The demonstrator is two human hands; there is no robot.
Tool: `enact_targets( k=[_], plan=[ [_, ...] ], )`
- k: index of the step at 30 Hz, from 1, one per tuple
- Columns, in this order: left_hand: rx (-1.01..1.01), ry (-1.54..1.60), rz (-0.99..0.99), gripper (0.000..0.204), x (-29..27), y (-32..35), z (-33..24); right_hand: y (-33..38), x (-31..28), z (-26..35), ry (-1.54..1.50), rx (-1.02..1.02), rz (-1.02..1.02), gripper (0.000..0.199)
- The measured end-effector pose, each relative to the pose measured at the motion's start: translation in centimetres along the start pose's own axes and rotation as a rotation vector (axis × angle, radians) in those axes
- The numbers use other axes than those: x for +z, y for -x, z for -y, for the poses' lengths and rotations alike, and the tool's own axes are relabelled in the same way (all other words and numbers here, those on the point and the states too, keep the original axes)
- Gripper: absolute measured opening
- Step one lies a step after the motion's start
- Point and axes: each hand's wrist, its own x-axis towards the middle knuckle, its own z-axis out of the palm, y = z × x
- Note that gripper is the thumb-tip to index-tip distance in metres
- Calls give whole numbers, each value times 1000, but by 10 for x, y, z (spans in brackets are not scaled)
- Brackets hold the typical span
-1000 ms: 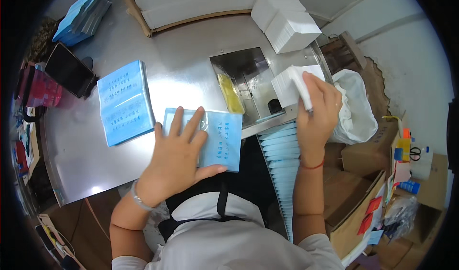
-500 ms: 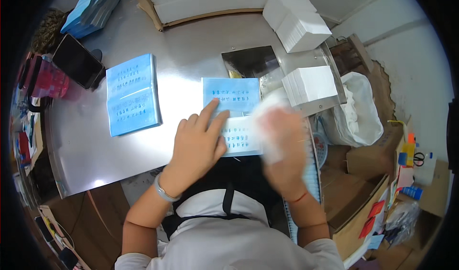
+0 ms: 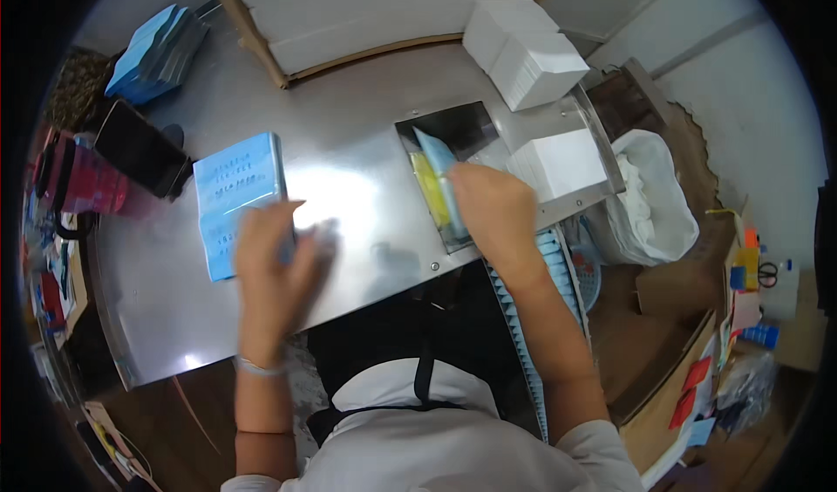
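My right hand [image 3: 493, 209] is closed around the edge of a blue packet [image 3: 440, 174], tilted on edge over a dark rectangular opening [image 3: 471, 126] in the metal table. Beside that packet, a yellow piece [image 3: 425, 187] shows in the opening. My left hand [image 3: 272, 270], smeared by motion, is over the lower right part of a stack of blue printed packets [image 3: 234, 174]. Its thumb and fingers are apart, and nothing shows between them. Whether it touches the stack I cannot tell.
White stacks of folded tissue [image 3: 562, 165] stand right of the opening, with more [image 3: 527, 56] behind. A white-lined bin [image 3: 654, 204] is beyond the table's right edge. At left are a phone [image 3: 144, 148], a pink jug [image 3: 91, 178] and another blue stack [image 3: 157, 52].
The white item has left my right hand, which now grips a blue packet at the opening. The open packet in front of me is gone from there. My left hand moved left to the stack.
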Motion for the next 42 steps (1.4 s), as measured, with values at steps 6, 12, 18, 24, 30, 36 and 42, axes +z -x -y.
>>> enact_targets(
  k=[6,12,18,24,30,36,42],
  plan=[
    [-290,-410,289,47,-31,37,45,9,-54,-9,106,183,-296,20],
    [-322,-379,139,46,-34,14,44,16,-46,-29,147,214,-227,20],
    [-278,-410,183,25,-30,28,57,16,-45,-32,-5,234,-260,14],
    [-140,53,45,28,-5,-5,-6,24,-57,-49,50,198,-207,33],
    [81,104,202,34,66,11,-61,16,-72,-60,150,92,-183,39],
    [152,-73,307,50,42,17,-30,67,-36,68,-265,-396,271,28],
    [-1,55,165,37,48,18,-49,18,3,67,126,-145,369,22]
  ],
)
